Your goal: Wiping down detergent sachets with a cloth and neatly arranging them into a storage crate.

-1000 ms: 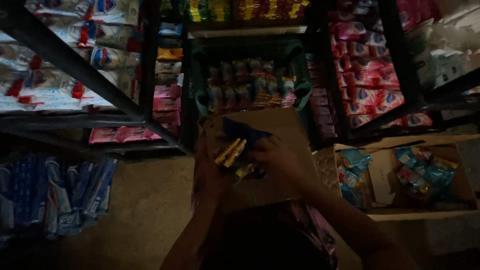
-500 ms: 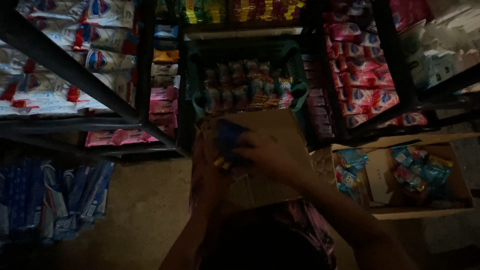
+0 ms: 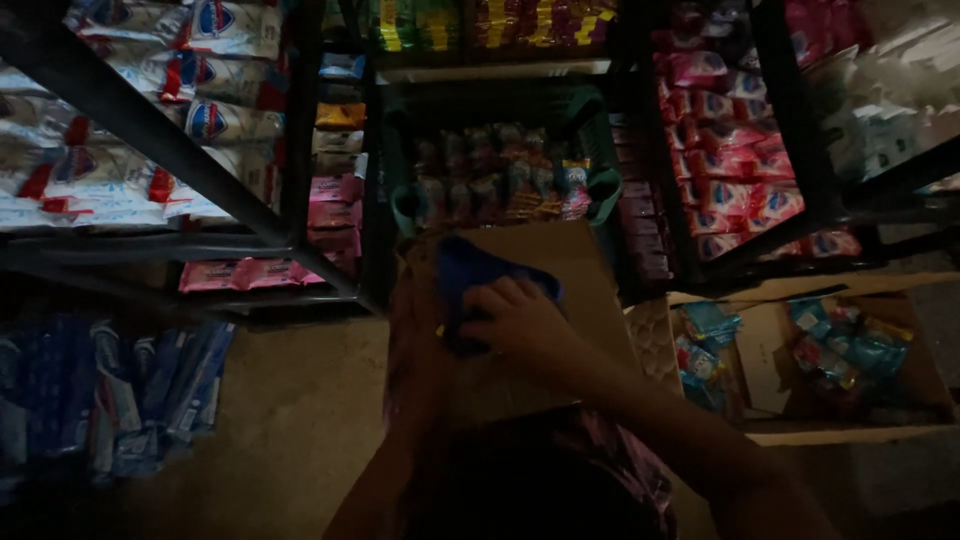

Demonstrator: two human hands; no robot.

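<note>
R hand (image 3: 522, 322) grips blue pack (image 3: 468, 278) at frame center, over open box (image 3: 545, 260). L hand (image 3: 418, 330) steadies it underneath; grip unclear. Basket (image 3: 500, 180) above looks full.

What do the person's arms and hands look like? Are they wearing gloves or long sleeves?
No gloves and no long sleeves show. The right hand is bare, and so is its forearm. The left hand is dim and blurry, but its arm looks bare too. No watch, ring or bracelet can be made out.
</note>
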